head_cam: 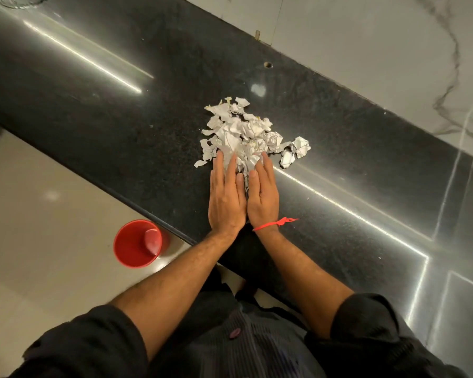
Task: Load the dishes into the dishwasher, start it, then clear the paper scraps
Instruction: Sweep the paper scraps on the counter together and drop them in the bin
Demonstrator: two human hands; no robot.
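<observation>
While paper scraps [246, 132] lie heaped mid-counter [120, 105], left hand [225, 197] and right hand [262, 195] press flat, fingers straight, at pile's 6 o'clock edge — nothing gripped. Red bin [137, 244] waits on floor, 8 o'clock. Dishwasher unseen — judged last stage, scraps not yet binned.

- Left hand [226, 199] and right hand [263, 196] lie flat, side by side, on the black tabletop [120, 110].
- Straight fingers [219, 162] touch the paper scraps [243, 132].
- A red bucket [138, 243] stands on the floor.

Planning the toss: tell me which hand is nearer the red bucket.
Left. The left hand lies up and right of the red bucket; the right hand lies beyond it, farther right.
</observation>
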